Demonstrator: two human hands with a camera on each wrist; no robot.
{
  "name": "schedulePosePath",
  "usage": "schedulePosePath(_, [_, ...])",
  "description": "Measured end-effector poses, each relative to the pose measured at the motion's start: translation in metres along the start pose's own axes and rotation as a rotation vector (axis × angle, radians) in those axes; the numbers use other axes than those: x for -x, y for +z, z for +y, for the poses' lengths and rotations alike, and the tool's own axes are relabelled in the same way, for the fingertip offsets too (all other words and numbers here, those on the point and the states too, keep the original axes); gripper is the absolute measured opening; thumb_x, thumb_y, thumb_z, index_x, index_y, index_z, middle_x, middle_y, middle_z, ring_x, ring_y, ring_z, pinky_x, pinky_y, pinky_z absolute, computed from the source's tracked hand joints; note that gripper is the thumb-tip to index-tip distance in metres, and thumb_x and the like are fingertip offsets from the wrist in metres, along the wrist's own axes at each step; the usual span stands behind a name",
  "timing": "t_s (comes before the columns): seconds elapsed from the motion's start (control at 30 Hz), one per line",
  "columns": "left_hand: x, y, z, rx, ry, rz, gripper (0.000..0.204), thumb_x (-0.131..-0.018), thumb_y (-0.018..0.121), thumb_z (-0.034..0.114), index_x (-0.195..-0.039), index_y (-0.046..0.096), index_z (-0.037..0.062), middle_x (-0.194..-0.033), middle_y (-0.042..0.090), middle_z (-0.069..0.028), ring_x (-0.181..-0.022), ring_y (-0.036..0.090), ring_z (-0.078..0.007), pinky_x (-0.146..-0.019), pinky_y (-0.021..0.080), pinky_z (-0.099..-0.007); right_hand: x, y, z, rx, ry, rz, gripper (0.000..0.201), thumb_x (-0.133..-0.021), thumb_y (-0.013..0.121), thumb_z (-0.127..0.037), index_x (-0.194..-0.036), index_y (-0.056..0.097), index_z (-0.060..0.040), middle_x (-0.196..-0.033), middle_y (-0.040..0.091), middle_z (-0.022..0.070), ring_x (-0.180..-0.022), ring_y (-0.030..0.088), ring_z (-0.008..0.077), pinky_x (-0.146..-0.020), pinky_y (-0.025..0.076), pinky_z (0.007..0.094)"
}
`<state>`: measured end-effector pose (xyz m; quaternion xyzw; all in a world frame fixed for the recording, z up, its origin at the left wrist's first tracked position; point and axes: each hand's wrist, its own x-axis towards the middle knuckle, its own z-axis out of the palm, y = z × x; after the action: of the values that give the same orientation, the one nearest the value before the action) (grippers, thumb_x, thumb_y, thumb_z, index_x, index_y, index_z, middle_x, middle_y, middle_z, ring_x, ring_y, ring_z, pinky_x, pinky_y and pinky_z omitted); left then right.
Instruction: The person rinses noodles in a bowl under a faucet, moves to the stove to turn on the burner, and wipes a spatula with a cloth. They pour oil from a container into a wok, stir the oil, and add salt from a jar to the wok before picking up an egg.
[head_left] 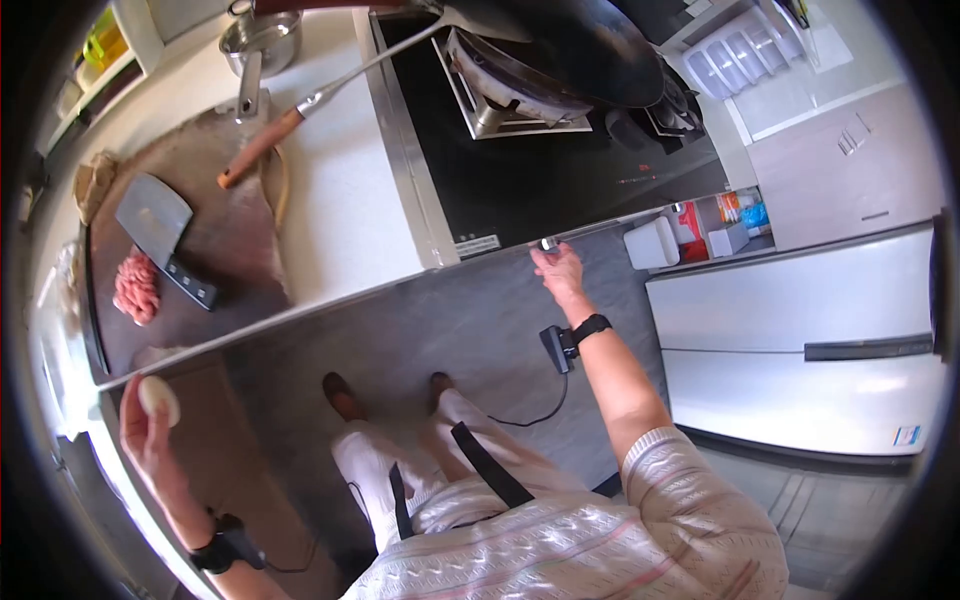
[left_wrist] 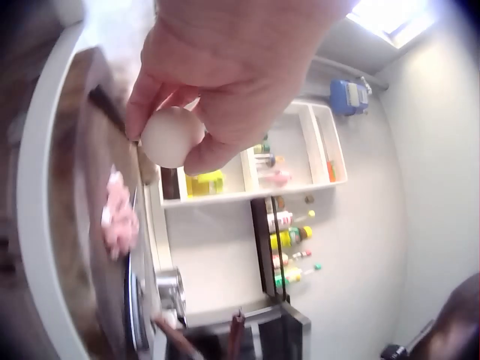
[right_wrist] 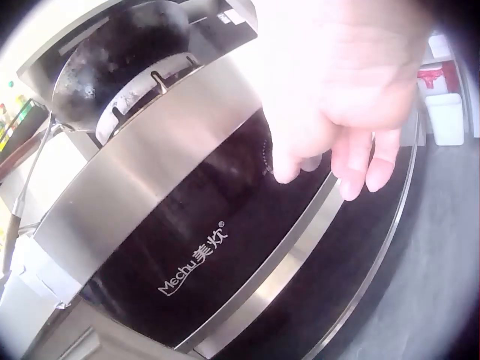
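My left hand (head_left: 150, 440) holds a white egg (head_left: 159, 399) beside the counter's front edge at the left; in the left wrist view the thumb and fingers pinch the egg (left_wrist: 172, 137). At the stove's front, my right hand (head_left: 562, 275) grips a round knob (head_left: 547, 244). In the right wrist view, thumb and fingers of the right hand (right_wrist: 337, 112) close round the knob, which they mostly hide, on the dark front panel (right_wrist: 195, 225). A black wok (head_left: 600, 50) sits over the burner.
On the cutting board (head_left: 230, 220) lie a cleaver (head_left: 155, 218), minced meat (head_left: 137, 287) and a wooden-handled spatula (head_left: 262, 148). A steel pot (head_left: 258, 42) stands at the back left. Right of the stove, an open drawer (head_left: 735, 222) sticks out near the fridge (head_left: 800, 330).
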<state>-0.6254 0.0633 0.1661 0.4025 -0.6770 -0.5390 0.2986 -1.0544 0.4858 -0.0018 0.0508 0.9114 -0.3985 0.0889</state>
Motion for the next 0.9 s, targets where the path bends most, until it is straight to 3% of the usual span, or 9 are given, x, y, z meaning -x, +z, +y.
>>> schedulePosePath(0.07, [0.032,0.057,-0.006,0.113,-0.106,-0.088,0.042,-0.079,0.063,0.008,-0.118,0.052,-0.0018,-0.107,0.058,-0.0080,-0.093,0.055,-0.0134,-0.083,0.044,-0.0257,0.001,-0.008,-0.010,-0.094,0.057,-0.103,0.042,-0.075,0.071,-0.023,-0.106,0.054,-0.0006,-0.078,0.062,0.0048,-0.064,0.060,0.0117,-0.053,0.050,0.0242])
schedulePosePath(0.17, [0.068,0.120,-0.014,0.263,-0.214,-0.155,0.043,-0.074,0.068,0.007,-0.114,0.054,-0.0013,-0.099,0.059,-0.0054,-0.087,0.056,-0.0120,-0.078,0.046,-0.0246,-0.001,-0.009,-0.013,-0.067,-0.048,-0.090,0.033,-0.077,0.070,-0.025,-0.093,0.056,0.0010,-0.077,0.060,0.0042,-0.064,0.058,0.0092,-0.053,0.051,0.0230])
schedulePosePath(0.3, [0.091,0.161,-0.024,0.366,-0.357,-0.252,0.046,-0.073,0.071,0.006,-0.114,0.053,-0.0015,-0.095,0.059,-0.0043,-0.084,0.056,-0.0111,-0.075,0.047,-0.0235,-0.002,-0.010,-0.014,-0.079,-0.073,-0.120,0.035,-0.079,0.068,-0.028,-0.092,0.056,0.0018,-0.077,0.060,0.0044,-0.064,0.058,0.0090,-0.053,0.051,0.0234])
schedulePosePath(0.9, [0.090,0.179,-0.040,0.368,-0.391,-0.355,0.051,-0.071,0.075,0.010,-0.115,0.052,-0.0025,-0.092,0.058,-0.0036,-0.082,0.055,-0.0094,-0.074,0.047,-0.0220,-0.010,-0.008,-0.002,-0.144,-0.103,-0.185,0.036,-0.082,0.064,-0.033,-0.089,0.057,0.0018,-0.075,0.061,0.0049,-0.061,0.062,0.0123,-0.057,0.050,0.0237])
